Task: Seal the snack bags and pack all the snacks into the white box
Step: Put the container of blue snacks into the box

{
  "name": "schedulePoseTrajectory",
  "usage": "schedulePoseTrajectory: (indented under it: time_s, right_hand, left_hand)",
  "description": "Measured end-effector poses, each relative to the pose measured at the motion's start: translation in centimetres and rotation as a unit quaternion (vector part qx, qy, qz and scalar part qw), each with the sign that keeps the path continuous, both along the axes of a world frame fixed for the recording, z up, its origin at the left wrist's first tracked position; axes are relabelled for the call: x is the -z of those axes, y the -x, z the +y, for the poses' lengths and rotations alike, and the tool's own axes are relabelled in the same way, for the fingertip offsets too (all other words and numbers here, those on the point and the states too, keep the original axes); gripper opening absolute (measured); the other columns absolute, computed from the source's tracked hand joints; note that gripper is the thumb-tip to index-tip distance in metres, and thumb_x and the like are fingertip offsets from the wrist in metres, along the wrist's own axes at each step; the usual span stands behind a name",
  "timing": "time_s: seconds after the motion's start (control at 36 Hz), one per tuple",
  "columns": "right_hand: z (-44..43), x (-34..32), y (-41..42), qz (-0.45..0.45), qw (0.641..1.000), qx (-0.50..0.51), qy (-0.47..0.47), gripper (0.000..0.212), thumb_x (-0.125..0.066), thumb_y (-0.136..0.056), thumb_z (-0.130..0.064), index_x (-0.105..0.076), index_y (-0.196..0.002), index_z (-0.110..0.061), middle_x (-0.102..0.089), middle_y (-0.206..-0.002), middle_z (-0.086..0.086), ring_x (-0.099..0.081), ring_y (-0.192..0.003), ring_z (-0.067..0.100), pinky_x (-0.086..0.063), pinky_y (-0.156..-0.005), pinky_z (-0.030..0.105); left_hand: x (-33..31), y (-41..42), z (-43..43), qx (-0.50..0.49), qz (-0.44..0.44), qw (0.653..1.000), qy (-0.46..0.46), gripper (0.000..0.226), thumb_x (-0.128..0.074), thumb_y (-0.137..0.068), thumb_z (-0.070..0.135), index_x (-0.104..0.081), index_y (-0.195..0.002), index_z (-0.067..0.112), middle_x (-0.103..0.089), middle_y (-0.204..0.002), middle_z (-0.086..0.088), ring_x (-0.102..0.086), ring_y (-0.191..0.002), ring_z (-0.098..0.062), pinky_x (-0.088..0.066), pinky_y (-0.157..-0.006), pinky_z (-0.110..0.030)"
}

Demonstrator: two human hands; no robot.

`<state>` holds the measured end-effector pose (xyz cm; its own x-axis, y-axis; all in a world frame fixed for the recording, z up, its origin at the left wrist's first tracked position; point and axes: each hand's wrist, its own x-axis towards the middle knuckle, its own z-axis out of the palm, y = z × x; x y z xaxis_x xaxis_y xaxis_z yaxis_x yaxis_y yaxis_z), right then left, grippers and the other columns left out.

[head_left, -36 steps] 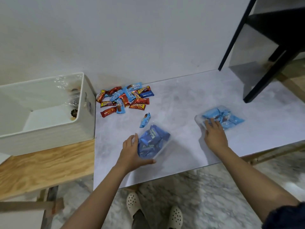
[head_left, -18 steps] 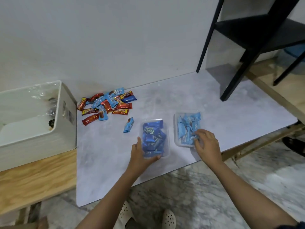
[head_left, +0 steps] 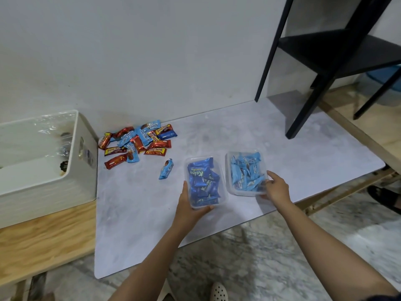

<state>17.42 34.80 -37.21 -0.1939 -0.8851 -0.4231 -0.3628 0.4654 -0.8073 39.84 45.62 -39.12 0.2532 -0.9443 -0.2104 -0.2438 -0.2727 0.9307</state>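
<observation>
Two clear bags of snacks lie side by side on the grey mat. My left hand grips the near end of the bag of dark blue snacks. My right hand holds the near right corner of the bag of light blue snacks. A pile of loose red and blue snack bars lies at the back left of the mat, with one single blue snack apart from it. The white box stands open at the left, with some clear wrapped items inside.
A wooden bench top carries the white box. A black shelf frame stands on the mat's back right corner. A white wall runs behind. My feet in white clogs show on the marble floor below the mat's front edge.
My right hand has dragged the light blue bag leftward until it lies beside the dark blue bag. My left hand has turned the dark blue bag upright and kept hold of it.
</observation>
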Motion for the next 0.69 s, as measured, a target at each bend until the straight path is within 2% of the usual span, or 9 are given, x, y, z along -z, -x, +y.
schedulePoseTrajectory:
  time_s: [0.08,0.22,0.36,0.44,0.53,0.58,0.69]
  right_hand:
    - [-0.4,-1.0,-0.2,-0.042,0.999,0.025,0.0,0.045,-0.039,-0.096,-0.003,-0.043,-0.139,-0.013,-0.053,-0.129,0.018,-0.06,-0.1,0.033,-0.055,-0.072,0.04]
    - [-0.2,-3.3,-1.7,-0.071,0.996,-0.01,0.051,0.044,-0.039,-0.096,-0.001,-0.044,-0.137,-0.013,-0.054,-0.108,0.011,-0.059,-0.093,0.026,-0.055,-0.075,0.041]
    - [0.3,-3.5,-4.4,-0.042,0.994,-0.075,0.072,0.044,-0.037,-0.096,-0.003,-0.045,-0.137,-0.016,-0.056,-0.111,0.012,-0.061,-0.096,0.026,-0.057,-0.069,0.036]
    - [1.1,-3.1,-6.1,-0.032,0.991,-0.106,0.071,0.044,-0.035,-0.095,-0.004,-0.046,-0.137,-0.015,-0.059,-0.111,0.013,-0.06,-0.092,0.023,-0.058,-0.075,0.04]
    - [1.8,-2.9,-7.1,-0.012,0.988,-0.129,0.08,0.045,-0.035,-0.095,-0.004,-0.045,-0.137,-0.014,-0.062,-0.115,0.018,-0.059,-0.089,0.021,-0.056,-0.084,0.043]
    - [2.1,-2.9,-7.4,-0.005,0.987,-0.139,0.081,0.046,-0.035,-0.095,-0.005,-0.044,-0.138,-0.015,-0.062,-0.114,0.017,-0.059,-0.089,0.019,-0.056,-0.083,0.041]
    - [2.4,-2.8,-7.6,0.01,0.984,-0.161,0.077,0.049,-0.038,-0.092,-0.004,-0.042,-0.139,-0.017,-0.064,-0.099,0.016,-0.062,-0.084,0.024,-0.057,-0.077,0.039]
  left_hand:
    - [0.4,0.1,-0.3,0.002,0.006,1.0,0.013,0.071,-0.082,-0.067,0.02,-0.034,-0.112,0.044,-0.041,-0.113,0.033,-0.049,-0.096,0.019,-0.039,-0.071,0.004]
    - [0.5,0.1,-0.9,-0.008,0.039,0.999,0.034,0.073,-0.085,-0.064,0.018,-0.038,-0.115,0.041,-0.05,-0.114,0.028,-0.053,-0.099,0.021,-0.044,-0.071,-0.002]
    - [0.8,-0.1,-1.3,-0.015,0.044,0.998,0.051,0.072,-0.086,-0.062,0.013,-0.042,-0.114,0.037,-0.052,-0.111,0.026,-0.055,-0.097,0.019,-0.046,-0.069,-0.003]
    - [0.9,-0.3,-1.8,-0.009,0.034,0.998,0.054,0.075,-0.087,-0.058,0.031,-0.043,-0.117,0.039,-0.052,-0.114,0.024,-0.055,-0.103,0.012,-0.045,-0.072,-0.003]
    - [1.1,-0.4,-2.4,0.002,0.017,0.999,0.037,0.089,-0.08,-0.049,0.057,-0.042,-0.125,0.029,-0.053,-0.119,0.016,-0.057,-0.106,-0.001,-0.043,-0.073,0.0]
    - [1.3,-0.5,-2.5,0.008,0.004,0.999,0.032,0.098,-0.076,-0.045,0.065,-0.04,-0.127,0.026,-0.051,-0.119,0.017,-0.055,-0.105,0.001,-0.041,-0.072,0.001]
    - [2.0,-1.1,-2.3,0.001,0.026,0.999,0.027,0.09,-0.089,-0.054,0.039,-0.038,-0.127,0.033,-0.05,-0.118,0.022,-0.054,-0.107,0.004,-0.044,-0.072,-0.002]
